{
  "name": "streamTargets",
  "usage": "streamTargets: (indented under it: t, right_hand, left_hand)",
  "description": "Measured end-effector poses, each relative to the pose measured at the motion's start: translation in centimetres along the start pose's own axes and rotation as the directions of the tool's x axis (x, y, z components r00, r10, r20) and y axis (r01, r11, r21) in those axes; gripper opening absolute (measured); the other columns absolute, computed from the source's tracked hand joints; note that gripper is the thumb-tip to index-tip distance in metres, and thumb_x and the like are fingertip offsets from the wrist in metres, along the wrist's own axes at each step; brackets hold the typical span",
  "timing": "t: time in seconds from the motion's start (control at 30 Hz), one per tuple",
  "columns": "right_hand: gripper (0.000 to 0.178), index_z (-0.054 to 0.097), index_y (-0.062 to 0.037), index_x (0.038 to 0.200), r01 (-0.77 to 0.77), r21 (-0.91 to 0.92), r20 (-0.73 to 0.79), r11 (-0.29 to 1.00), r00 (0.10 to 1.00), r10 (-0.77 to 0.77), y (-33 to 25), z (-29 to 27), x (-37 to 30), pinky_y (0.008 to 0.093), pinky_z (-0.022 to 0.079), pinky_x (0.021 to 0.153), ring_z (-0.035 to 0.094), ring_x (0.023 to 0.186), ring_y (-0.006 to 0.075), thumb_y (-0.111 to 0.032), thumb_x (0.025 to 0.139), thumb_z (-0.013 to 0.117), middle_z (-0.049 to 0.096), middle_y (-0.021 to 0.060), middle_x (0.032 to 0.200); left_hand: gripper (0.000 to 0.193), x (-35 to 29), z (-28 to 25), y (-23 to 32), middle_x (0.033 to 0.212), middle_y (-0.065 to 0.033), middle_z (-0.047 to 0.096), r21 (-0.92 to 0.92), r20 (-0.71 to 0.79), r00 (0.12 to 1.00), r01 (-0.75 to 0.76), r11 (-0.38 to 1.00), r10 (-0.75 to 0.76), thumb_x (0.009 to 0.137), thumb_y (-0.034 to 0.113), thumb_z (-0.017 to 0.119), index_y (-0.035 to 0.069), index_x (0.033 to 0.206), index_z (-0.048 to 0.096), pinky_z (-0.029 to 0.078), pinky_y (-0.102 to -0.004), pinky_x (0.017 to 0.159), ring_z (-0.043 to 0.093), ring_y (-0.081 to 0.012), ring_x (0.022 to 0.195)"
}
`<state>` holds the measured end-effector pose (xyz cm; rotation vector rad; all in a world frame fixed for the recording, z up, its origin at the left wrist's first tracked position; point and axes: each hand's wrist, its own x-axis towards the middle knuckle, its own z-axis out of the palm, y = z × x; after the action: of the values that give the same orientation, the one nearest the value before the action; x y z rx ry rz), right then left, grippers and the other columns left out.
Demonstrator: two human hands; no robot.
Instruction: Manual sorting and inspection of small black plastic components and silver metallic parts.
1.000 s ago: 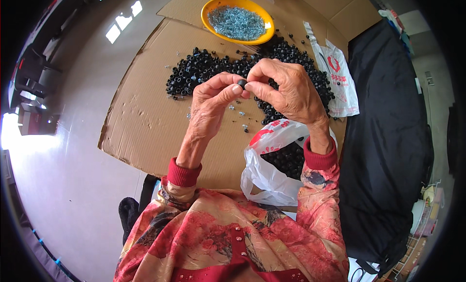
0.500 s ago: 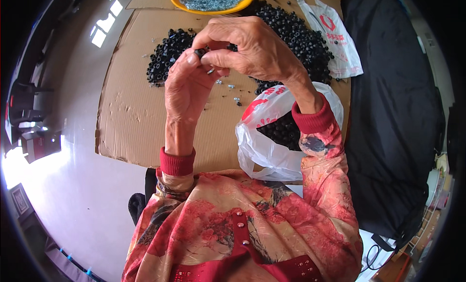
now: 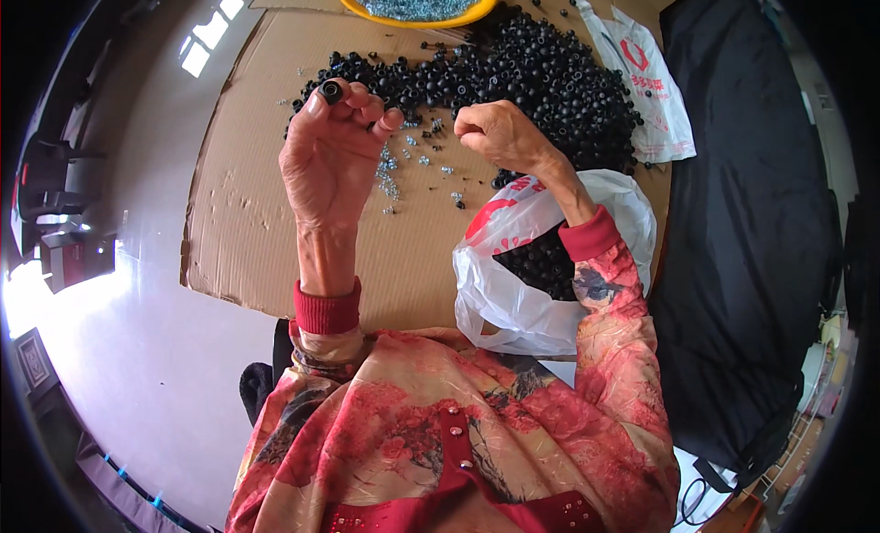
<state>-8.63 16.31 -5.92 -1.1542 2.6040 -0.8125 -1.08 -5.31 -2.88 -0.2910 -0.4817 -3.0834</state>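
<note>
My left hand (image 3: 323, 171), palm up at the left, pinches a small black ring-like part (image 3: 331, 92) between thumb and forefinger, its round hole facing up. The other fingers curl, and something dark shows near their tips. To the right, my right hand (image 3: 513, 137) is closed over the cardboard, thumb and fingers pressed together; whatever they hold is hidden. Between the hands lie scattered small clear-bluish pieces (image 3: 389, 177). Beyond the hands spreads a large heap of black parts (image 3: 550, 70), many round with holes.
Flattened cardboard (image 3: 247, 175) lies underneath. A white plastic bag (image 3: 486, 299) holding black parts sits by my right forearm. At the far edge stands a yellow bowl (image 3: 417, 22) of small clear-bluish pieces. Another white bag (image 3: 662, 120) lies at the far right, beside black fabric (image 3: 742, 230).
My hands have come apart. The right has moved right and nearer to me; the left has shifted slightly left, keeping the black part. More clear pieces are now visible between them.
</note>
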Motion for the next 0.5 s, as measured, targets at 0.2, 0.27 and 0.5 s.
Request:
streamTargets:
  t: [0.2,0.27,0.5]
  right_hand:
    - [0.003,0.057,-0.0021,0.077,0.034,-0.107,-0.112,0.994,0.993,-0.046,0.5,1.7,1.9,0.0377,0.049,0.062,0.06,0.067,0.0303,-0.004,0.074,0.056,0.06,0.0111,0.071]
    - [0.005,0.057,-0.0036,0.079,0.05,-0.111,-0.099,0.993,0.993,-0.061,0.3,2.2,2.1,0.0386,0.049,0.061,0.06,0.068,0.031,-0.004,0.074,0.056,0.059,0.0104,0.073]
    - [0.003,0.054,-0.0024,0.073,0.135,-0.219,-0.047,0.966,0.988,-0.149,0.6,2.9,2.7,0.0413,0.047,0.059,0.058,0.066,0.0327,-0.002,0.072,0.056,0.055,0.012,0.072]
  left_hand:
    - [0.018,0.5,-1.1,-0.8,0.088,-0.0064,0.062,-0.053,0.024,0.999,0.033,0.998,-0.032,0.088,0.021,0.053,0.005,0.09,0.061,0.045,-0.0412,0.083,0.058,-0.018,0.082]
    - [0.018,0.6,-1.1,-1.0,0.088,-0.0063,0.062,-0.073,0.002,0.999,0.051,0.996,-0.051,0.087,0.021,0.054,0.005,0.09,0.061,0.046,-0.0409,0.083,0.058,-0.0182,0.082]
    - [0.015,0.7,-1.5,-1.4,0.087,-0.0076,0.063,-0.086,-0.038,0.998,0.044,0.995,-0.047,0.086,0.018,0.054,0.005,0.088,0.06,0.048,-0.0388,0.079,0.059,-0.0191,0.08]
